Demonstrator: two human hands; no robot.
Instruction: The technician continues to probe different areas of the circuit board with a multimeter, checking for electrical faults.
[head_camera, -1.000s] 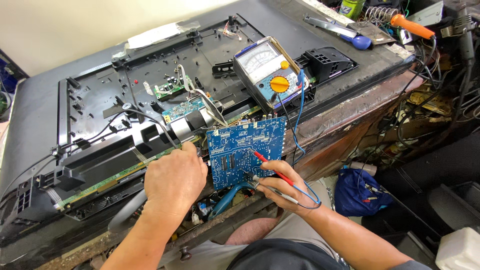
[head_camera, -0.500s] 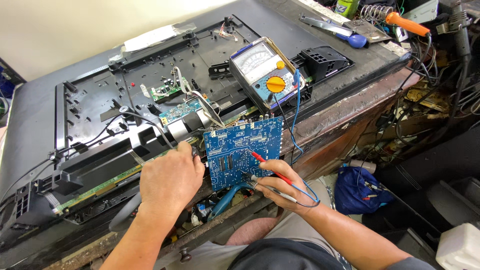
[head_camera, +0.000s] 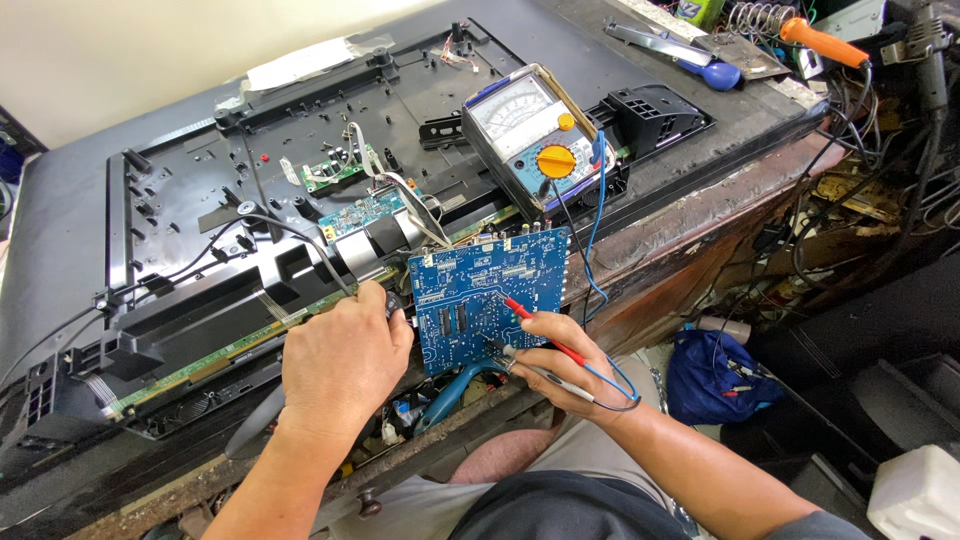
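Observation:
A blue circuit board stands tilted at the near edge of a large black television back panel. My left hand grips the board's left edge. In my right hand are two meter probes, a red one and a dark one, with their tips touching the board's lower right area. Red and blue leads run from them up to an analog multimeter with an orange dial, propped on the panel behind the board.
Small green boards and ribbon cables lie on the panel. A blue-handled tool and an orange-handled soldering iron rest at the back right. A blue bag and a tangle of wires fill the space right of the bench.
The view has shifted slightly. Both hands stay on the board and the probes remain in contact with it.

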